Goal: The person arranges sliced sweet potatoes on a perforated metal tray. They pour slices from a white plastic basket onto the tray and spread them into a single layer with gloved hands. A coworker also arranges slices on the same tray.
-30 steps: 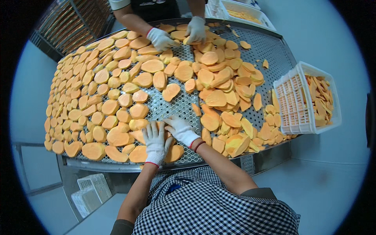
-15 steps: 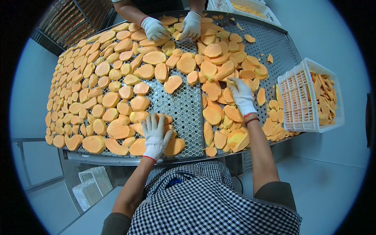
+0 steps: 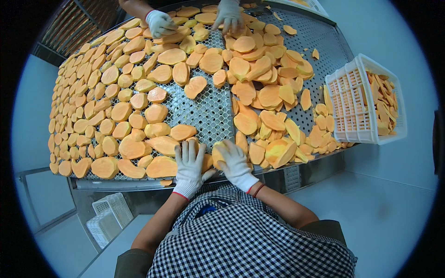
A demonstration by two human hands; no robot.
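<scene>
My left hand (image 3: 189,167), in a white knitted glove, lies with fingers stretched over orange sweet potato slices at the near edge of the mesh tray (image 3: 204,111). Just right of it, my right hand (image 3: 236,164), gloved the same way, is closed around a yellowish sweet potato slice (image 3: 218,156). Part of that slice is hidden under the fingers. Flat slices (image 3: 132,149) cover the mesh to the left in one layer. To the right, a loose heap of slices (image 3: 271,97) lies on the perforated metal table (image 3: 320,41).
Across the table, a co-worker's gloved hands (image 3: 160,24) are among the slices. A white plastic basket (image 3: 354,104) of orange pieces tilts at the right edge. White crates (image 3: 109,217) stand low at left. A rack (image 3: 76,28) stands far left.
My right hand has come from the heap toward me and left, beside my left hand, bringing a slice. My left hand has shifted slightly right. The co-worker's hands have moved apart.
</scene>
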